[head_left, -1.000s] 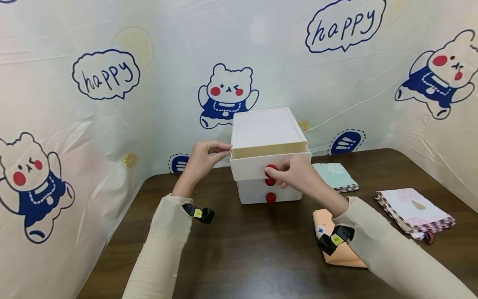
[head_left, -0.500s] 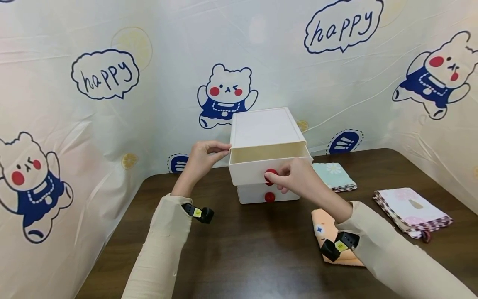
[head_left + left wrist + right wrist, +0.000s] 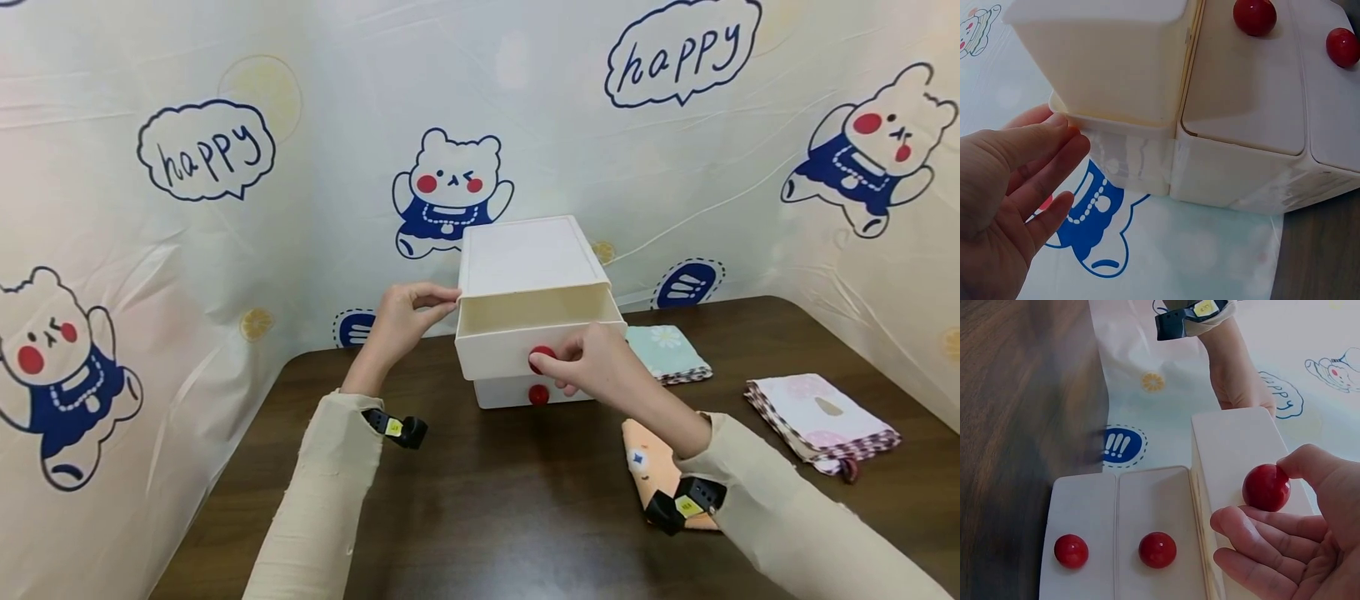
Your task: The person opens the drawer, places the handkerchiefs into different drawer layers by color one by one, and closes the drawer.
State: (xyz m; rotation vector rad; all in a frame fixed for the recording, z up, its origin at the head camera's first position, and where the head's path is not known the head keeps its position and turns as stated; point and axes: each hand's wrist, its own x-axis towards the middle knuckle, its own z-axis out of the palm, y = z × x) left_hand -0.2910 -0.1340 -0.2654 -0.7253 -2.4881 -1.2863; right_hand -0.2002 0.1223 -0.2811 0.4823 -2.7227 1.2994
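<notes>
A white three-drawer cabinet (image 3: 532,254) stands at the back of the table, its top drawer (image 3: 495,354) pulled well out. At the cabinet's upper front left corner, my left hand (image 3: 403,323) pinches the rim between thumb and fingers. My right hand (image 3: 603,362) holds the top drawer's round red knob (image 3: 1266,487), thumb on one side and fingers on the other. The inner back wall of that drawer shows; its floor is hidden. Both lower drawers (image 3: 1159,503) are closed, each with its own red knob.
Right of the cabinet lies a folded mint cloth (image 3: 667,350). Farther right is a folded white and pink cloth (image 3: 813,412) with a checked edge. A folded orange cloth (image 3: 651,458) lies partly under my right forearm. A printed curtain (image 3: 330,167) hangs behind the dark table (image 3: 480,517).
The top drawer has slid farther out toward me, drawn by my right hand on its knob. It now covers the middle knob in the head view. My left hand keeps its place on the corner.
</notes>
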